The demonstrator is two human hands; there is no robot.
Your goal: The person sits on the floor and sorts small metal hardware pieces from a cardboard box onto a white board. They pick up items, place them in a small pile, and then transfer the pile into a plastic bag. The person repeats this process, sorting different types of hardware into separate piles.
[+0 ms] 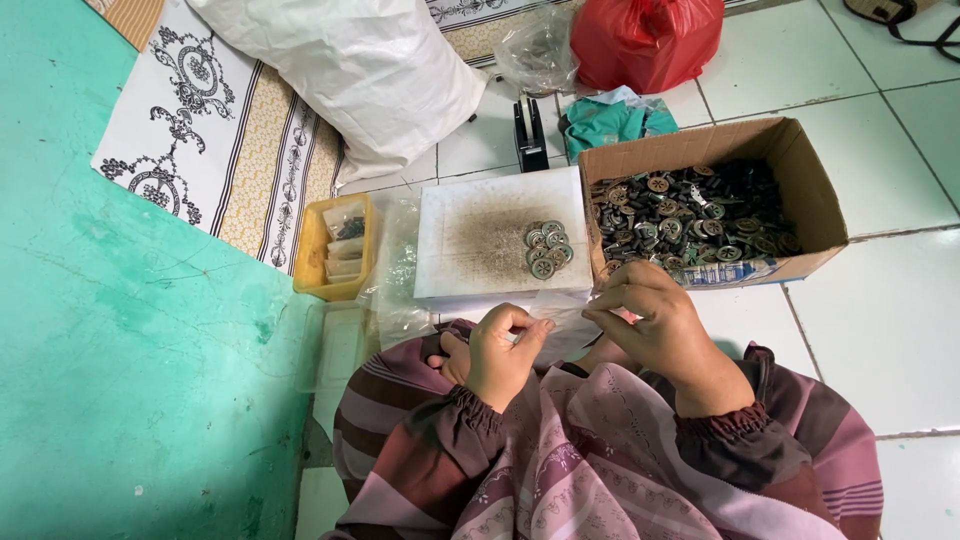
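My left hand (502, 350) and my right hand (655, 325) are held close together over my lap, fingers pinched on a small clear plastic bag (562, 318) between them. Just beyond the hands lies a white board (470, 235), smudged dark in the middle, with a small pile of round metal buttons (549, 248) on its right side. To the right an open cardboard box (805, 180) holds many more dark and silver buttons (690, 220). Striped purple sleeves cover both my forearms.
A yellow plastic tub (318, 250) with small packets stands left of the board. Behind are a white sack (350, 70), a red plastic bag (645, 40), a black tape dispenser (530, 135) and teal cloth (610, 120). A green wall (120, 350) rises at the left; white floor tiles lie at right.
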